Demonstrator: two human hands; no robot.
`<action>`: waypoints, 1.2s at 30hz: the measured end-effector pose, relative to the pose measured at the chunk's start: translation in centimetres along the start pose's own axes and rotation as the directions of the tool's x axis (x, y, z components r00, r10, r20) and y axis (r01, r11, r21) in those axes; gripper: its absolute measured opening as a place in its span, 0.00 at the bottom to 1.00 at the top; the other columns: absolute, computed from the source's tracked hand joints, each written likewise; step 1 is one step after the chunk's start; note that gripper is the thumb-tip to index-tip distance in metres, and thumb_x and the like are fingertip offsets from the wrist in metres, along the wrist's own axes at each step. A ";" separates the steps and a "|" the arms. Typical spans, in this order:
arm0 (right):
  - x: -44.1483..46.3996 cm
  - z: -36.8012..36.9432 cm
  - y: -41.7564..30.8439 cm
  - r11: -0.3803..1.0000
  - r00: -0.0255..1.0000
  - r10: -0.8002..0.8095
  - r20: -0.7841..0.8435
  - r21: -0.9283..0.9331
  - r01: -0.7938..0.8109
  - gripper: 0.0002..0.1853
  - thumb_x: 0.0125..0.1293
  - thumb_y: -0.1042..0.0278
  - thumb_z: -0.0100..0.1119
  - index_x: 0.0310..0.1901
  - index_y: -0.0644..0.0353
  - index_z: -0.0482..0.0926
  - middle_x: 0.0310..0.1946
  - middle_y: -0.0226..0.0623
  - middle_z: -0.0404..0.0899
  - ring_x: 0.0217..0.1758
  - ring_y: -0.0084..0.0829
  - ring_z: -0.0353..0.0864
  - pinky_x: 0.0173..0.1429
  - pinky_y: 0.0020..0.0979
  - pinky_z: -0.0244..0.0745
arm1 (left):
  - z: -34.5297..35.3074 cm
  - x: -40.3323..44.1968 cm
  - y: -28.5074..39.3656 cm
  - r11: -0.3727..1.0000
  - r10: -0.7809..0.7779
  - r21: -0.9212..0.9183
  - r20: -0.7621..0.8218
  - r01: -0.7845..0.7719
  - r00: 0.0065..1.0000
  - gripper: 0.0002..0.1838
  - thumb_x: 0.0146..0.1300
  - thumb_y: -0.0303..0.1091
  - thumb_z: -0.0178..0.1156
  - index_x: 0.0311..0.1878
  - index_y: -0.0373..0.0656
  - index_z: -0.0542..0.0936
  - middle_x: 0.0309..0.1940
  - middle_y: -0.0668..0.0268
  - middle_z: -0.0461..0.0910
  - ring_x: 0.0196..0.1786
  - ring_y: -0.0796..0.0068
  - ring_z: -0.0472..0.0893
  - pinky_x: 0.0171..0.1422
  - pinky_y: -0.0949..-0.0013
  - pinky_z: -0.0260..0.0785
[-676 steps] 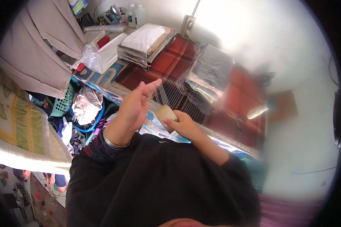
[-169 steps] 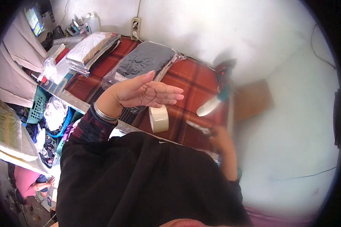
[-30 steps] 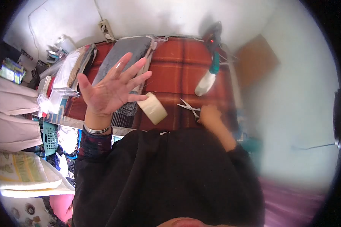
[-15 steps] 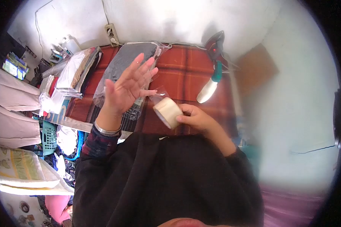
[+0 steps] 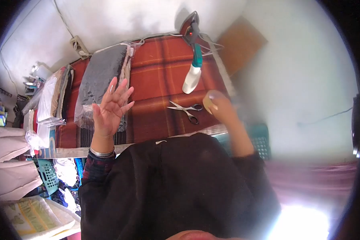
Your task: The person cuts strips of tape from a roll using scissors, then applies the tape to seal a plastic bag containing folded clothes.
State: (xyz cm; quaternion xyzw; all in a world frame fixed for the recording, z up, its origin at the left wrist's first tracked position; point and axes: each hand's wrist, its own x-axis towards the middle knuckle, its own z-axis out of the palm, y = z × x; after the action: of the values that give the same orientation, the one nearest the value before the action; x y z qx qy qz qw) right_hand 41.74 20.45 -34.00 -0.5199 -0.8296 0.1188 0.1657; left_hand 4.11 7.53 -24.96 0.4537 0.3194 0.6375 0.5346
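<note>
Right grip (image 5: 223,109) closed around tape roll (image 5: 207,103)

Bright up top, the wall (image 5: 156,16) glowing pale with soft grey patches across it! Down in the lower right, a fierce white flare (image 5: 302,224) burns out completely, washing over the purple cloth (image 5: 308,176) just above. All along the right side, a milky haze, everything soft there. Top centre now, the iron (image 5: 196,56) throws a smudgy shadow (image 5: 183,17), its red lamp (image 5: 191,34) lit. Left of centre, glints on the bag (image 5: 98,76). The right hand (image 5: 223,112) and tape (image 5: 207,102) smear into blur; the scissors (image 5: 184,109) beside them come out crisp. Fisheye bends the table (image 5: 160,76), and black rounds off the corners.
</note>
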 end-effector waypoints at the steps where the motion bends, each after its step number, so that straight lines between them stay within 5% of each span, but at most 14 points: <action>1: 0.6 0.7 0.5 1.000 1.000 0.012 0.004 -0.001 -0.012 0.18 0.58 0.57 0.60 0.46 0.59 0.82 0.43 0.51 0.81 0.52 0.46 0.79 0.54 0.42 0.73 | 0.6 0.2 -0.2 0.999 -0.015 -0.042 0.032 0.016 0.999 0.57 0.54 0.82 0.42 0.76 0.47 0.49 0.75 0.53 0.53 0.73 0.53 0.60 0.68 0.54 0.62; 3: 2.1 1.4 0.2 0.976 0.989 0.097 0.111 -0.207 -0.073 0.17 0.59 0.56 0.61 0.47 0.54 0.82 0.46 0.47 0.81 0.52 0.46 0.79 0.54 0.43 0.74 | 2.0 0.4 -0.4 0.996 -0.025 -0.080 0.064 0.030 0.998 0.57 0.54 0.82 0.42 0.76 0.48 0.49 0.75 0.53 0.52 0.74 0.53 0.59 0.68 0.53 0.62; 7: 1.4 -0.9 -3.1 0.968 0.999 0.036 0.008 -0.247 -0.033 0.19 0.59 0.55 0.63 0.51 0.53 0.81 0.48 0.42 0.81 0.52 0.47 0.78 0.56 0.43 0.73 | 4.6 0.8 -0.1 0.970 -0.058 -0.216 0.238 0.112 0.969 0.57 0.54 0.80 0.44 0.77 0.48 0.45 0.76 0.51 0.45 0.75 0.46 0.54 0.67 0.43 0.64; 9: 0.7 -2.3 -5.5 0.926 0.975 -0.156 -0.160 0.320 0.200 0.19 0.61 0.55 0.63 0.50 0.57 0.81 0.49 0.39 0.81 0.51 0.41 0.79 0.57 0.38 0.73 | 6.0 0.9 -0.6 0.940 -0.087 -0.291 0.304 0.180 0.949 0.58 0.54 0.81 0.43 0.77 0.50 0.42 0.77 0.52 0.42 0.75 0.44 0.52 0.67 0.41 0.63; 11: 0.4 -3.5 -8.7 0.431 0.973 -0.162 0.163 0.899 -0.078 0.18 0.62 0.56 0.64 0.48 0.61 0.81 0.46 0.37 0.81 0.51 0.32 0.78 0.55 0.33 0.72 | 7.8 0.9 -1.6 0.936 -0.136 -0.267 0.330 0.230 0.934 0.58 0.53 0.81 0.43 0.77 0.50 0.42 0.77 0.53 0.43 0.75 0.44 0.52 0.67 0.41 0.64; 12: 0.3 -3.2 -9.5 0.434 0.978 -0.146 0.151 0.898 -0.074 0.18 0.62 0.56 0.64 0.48 0.61 0.81 0.46 0.37 0.81 0.51 0.32 0.78 0.55 0.33 0.72 | 8.7 1.0 -1.9 0.935 -0.166 -0.243 0.347 0.259 0.923 0.59 0.53 0.82 0.43 0.77 0.50 0.42 0.77 0.53 0.43 0.75 0.44 0.52 0.67 0.42 0.64; 14: 0.4 -2.5 -10.3 0.120 0.926 -0.215 0.310 0.950 -0.290 0.16 0.62 0.58 0.66 0.44 0.61 0.82 0.42 0.34 0.82 0.47 0.24 0.77 0.51 0.28 0.71 | 9.6 1.3 -2.8 0.935 -0.178 -0.219 0.392 0.279 0.903 0.59 0.52 0.82 0.42 0.77 0.50 0.41 0.77 0.54 0.43 0.75 0.46 0.52 0.66 0.43 0.64; 17: 0.6 -1.8 -9.7 0.072 0.892 -0.176 0.417 0.909 -0.411 0.14 0.59 0.62 0.69 0.41 0.62 0.82 0.35 0.32 0.82 0.40 0.22 0.78 0.46 0.26 0.72 | 10.2 1.4 -3.2 0.978 -0.194 -0.001 0.385 0.211 0.902 0.62 0.49 0.83 0.45 0.77 0.49 0.42 0.77 0.55 0.41 0.77 0.50 0.50 0.69 0.45 0.59; 18: 0.5 -1.4 -9.5 0.063 0.897 -0.159 0.412 0.911 -0.407 0.14 0.59 0.62 0.69 0.41 0.62 0.82 0.35 0.32 0.82 0.40 0.22 0.78 0.46 0.26 0.72 | 10.1 1.3 -3.6 0.975 -0.203 0.001 0.400 0.221 0.894 0.62 0.49 0.83 0.45 0.77 0.49 0.42 0.77 0.55 0.41 0.77 0.50 0.50 0.69 0.45 0.59; 20: 0.3 -0.7 -9.1 0.380 0.956 -0.081 0.281 0.896 -0.231 0.11 0.57 0.64 0.70 0.36 0.62 0.83 0.30 0.30 0.82 0.34 0.20 0.78 0.41 0.25 0.72 | 9.4 1.5 -4.6 0.919 -0.214 0.392 0.396 0.047 0.893 0.61 0.50 0.82 0.47 0.77 0.48 0.44 0.78 0.57 0.41 0.78 0.55 0.48 0.73 0.47 0.50; 21: -0.1 -2.2 -8.9 0.395 0.963 -0.046 0.265 0.890 -0.226 0.09 0.59 0.64 0.69 0.34 0.59 0.83 0.27 0.24 0.79 0.29 0.16 0.74 0.34 0.22 0.69 | 8.6 2.0 -4.2 0.806 -0.192 0.583 0.420 -0.102 0.887 0.61 0.50 0.80 0.51 0.77 0.45 0.46 0.78 0.58 0.39 0.78 0.56 0.46 0.74 0.48 0.46; 28: 5.9 -1.7 10.7 0.720 0.885 0.465 -0.036 0.597 -0.354 0.15 0.55 0.57 0.69 0.37 0.61 0.85 0.32 0.35 0.84 0.34 0.25 0.80 0.41 0.30 0.74 | 6.9 1.5 -3.0 0.827 -0.178 0.559 0.167 0.056 0.970 0.60 0.51 0.76 0.54 0.77 0.45 0.47 0.78 0.59 0.41 0.78 0.55 0.48 0.74 0.47 0.47; 34: 9.6 4.2 21.9 0.628 0.753 0.649 0.106 0.484 -0.609 0.20 0.46 0.50 0.72 0.34 0.59 0.86 0.30 0.41 0.84 0.37 0.36 0.83 0.45 0.35 0.75 | 6.4 1.8 -2.2 0.811 -0.188 0.580 0.132 0.078 0.973 0.62 0.48 0.78 0.56 0.77 0.46 0.47 0.78 0.58 0.42 0.77 0.53 0.49 0.73 0.45 0.49; 36: 9.5 5.3 22.7 0.657 0.711 0.696 0.096 0.314 -0.686 0.23 0.46 0.47 0.72 0.39 0.55 0.85 0.37 0.41 0.84 0.43 0.38 0.83 0.50 0.37 0.74 | 6.3 2.0 -2.1 0.835 -0.179 0.542 0.102 0.096 0.979 0.62 0.49 0.78 0.55 0.77 0.46 0.47 0.78 0.57 0.42 0.77 0.52 0.52 0.73 0.45 0.49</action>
State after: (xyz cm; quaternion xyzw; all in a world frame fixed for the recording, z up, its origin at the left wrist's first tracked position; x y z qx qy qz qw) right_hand 54.44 38.69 -45.75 -0.7625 -0.5353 0.3000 0.2051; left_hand 10.71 9.45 -23.91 0.6064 0.4751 0.4477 0.4540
